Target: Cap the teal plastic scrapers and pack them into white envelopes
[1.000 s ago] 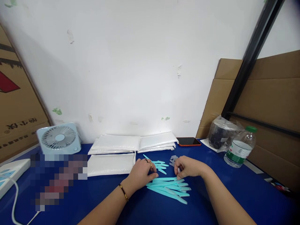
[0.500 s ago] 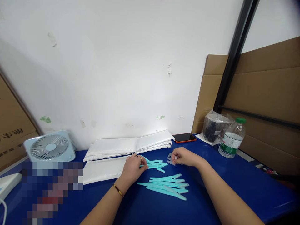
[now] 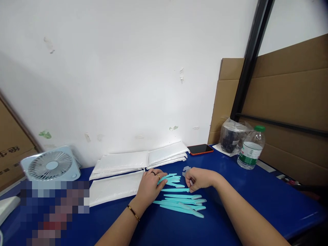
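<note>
Turquoise eyebrow razors lie in two loose groups on the blue table. My left hand rests over the left ends of the upper razors, touching them, thumb and fingers apart. My right hand is closed, fingertips pinching the right end of a single razor between the two groups; that tip is hidden. Small clear plastic pieces lie just behind my right fingers, partly covered. The lower group of several razors lies nearer to me, tips pointing right.
White padded packets lie behind and left of my left hand, with more stacked against the wall. A phone, a bagged dark item and a water bottle stand back right. A light blue fan stands left.
My left hand has shifted right and its fingers have spread over the upper razors. The right hand has moved down onto a razor's tip, and that razor now lies apart from the lower group.
</note>
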A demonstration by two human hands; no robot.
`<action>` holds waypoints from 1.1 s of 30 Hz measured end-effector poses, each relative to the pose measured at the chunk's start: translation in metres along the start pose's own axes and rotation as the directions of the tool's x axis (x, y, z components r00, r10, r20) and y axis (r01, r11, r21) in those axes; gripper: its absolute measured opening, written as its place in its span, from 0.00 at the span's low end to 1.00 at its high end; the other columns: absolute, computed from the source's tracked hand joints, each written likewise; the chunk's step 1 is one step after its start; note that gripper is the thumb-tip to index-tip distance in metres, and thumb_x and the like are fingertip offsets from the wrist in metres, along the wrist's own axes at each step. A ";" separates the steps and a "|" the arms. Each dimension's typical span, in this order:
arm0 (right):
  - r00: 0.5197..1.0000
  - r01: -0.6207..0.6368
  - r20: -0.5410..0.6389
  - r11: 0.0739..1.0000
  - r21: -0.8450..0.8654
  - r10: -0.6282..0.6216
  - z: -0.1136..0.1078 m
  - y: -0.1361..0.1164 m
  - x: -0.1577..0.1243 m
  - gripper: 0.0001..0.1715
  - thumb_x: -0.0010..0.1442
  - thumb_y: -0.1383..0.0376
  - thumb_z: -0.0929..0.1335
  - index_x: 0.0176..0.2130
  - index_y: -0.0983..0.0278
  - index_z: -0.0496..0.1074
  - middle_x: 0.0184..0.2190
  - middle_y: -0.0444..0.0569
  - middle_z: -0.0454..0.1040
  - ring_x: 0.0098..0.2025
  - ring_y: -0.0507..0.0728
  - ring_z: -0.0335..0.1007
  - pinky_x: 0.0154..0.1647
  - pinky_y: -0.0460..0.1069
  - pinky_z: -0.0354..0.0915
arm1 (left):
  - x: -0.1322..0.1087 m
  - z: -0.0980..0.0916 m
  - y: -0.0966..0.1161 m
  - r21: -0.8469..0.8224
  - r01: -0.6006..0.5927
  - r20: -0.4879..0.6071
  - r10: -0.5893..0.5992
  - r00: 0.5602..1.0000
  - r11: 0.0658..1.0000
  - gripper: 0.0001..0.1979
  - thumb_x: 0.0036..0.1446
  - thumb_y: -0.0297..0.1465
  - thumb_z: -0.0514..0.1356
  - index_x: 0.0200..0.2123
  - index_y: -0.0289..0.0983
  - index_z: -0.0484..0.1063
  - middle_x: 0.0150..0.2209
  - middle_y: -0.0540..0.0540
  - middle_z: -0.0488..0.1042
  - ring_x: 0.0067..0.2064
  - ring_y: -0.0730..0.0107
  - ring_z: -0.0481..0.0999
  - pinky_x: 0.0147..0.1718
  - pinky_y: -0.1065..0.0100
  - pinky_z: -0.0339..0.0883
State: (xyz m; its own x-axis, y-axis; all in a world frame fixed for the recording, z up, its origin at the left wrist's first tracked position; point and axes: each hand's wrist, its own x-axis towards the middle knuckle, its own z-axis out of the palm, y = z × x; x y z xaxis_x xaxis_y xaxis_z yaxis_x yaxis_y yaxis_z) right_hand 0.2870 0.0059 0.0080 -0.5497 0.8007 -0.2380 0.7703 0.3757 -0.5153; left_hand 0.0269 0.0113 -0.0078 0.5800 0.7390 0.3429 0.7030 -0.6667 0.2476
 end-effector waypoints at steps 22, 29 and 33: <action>0.937 0.119 -0.327 0.993 -0.025 -0.120 -0.006 -0.005 0.003 0.06 0.53 0.64 0.68 0.31 0.66 0.72 0.27 0.45 0.71 0.27 0.49 0.63 0.26 0.43 0.55 | 0.003 -0.003 -0.001 0.049 0.108 0.046 -0.110 0.993 0.993 0.13 0.59 0.40 0.52 0.35 0.45 0.75 0.35 0.49 0.73 0.42 0.65 0.66 0.41 0.63 0.54; 0.943 0.014 -0.332 0.999 0.044 0.002 -0.003 0.007 0.008 0.05 0.50 0.70 0.67 0.31 0.66 0.73 0.24 0.45 0.73 0.25 0.50 0.66 0.26 0.43 0.57 | 0.001 -0.003 -0.010 0.048 0.126 0.009 -0.126 0.992 0.991 0.14 0.60 0.39 0.50 0.36 0.46 0.75 0.37 0.49 0.72 0.43 0.64 0.65 0.43 0.61 0.53; 0.941 0.024 -0.340 0.999 0.037 -0.010 -0.007 0.003 -0.003 0.08 0.49 0.67 0.67 0.32 0.66 0.74 0.26 0.46 0.74 0.27 0.51 0.67 0.26 0.43 0.58 | 0.002 0.002 -0.008 0.030 0.101 -0.011 -0.101 0.995 0.994 0.13 0.58 0.37 0.53 0.46 0.48 0.71 0.42 0.49 0.71 0.46 0.63 0.65 0.45 0.60 0.52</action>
State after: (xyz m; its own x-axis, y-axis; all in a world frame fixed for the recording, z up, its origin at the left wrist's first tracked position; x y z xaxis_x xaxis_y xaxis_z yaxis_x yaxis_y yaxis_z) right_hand 0.2931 0.0074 0.0134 -0.4150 0.9078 0.0609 0.7444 0.3773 -0.5509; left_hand 0.0233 0.0176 -0.0110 0.5015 0.8015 0.3258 0.7702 -0.5851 0.2540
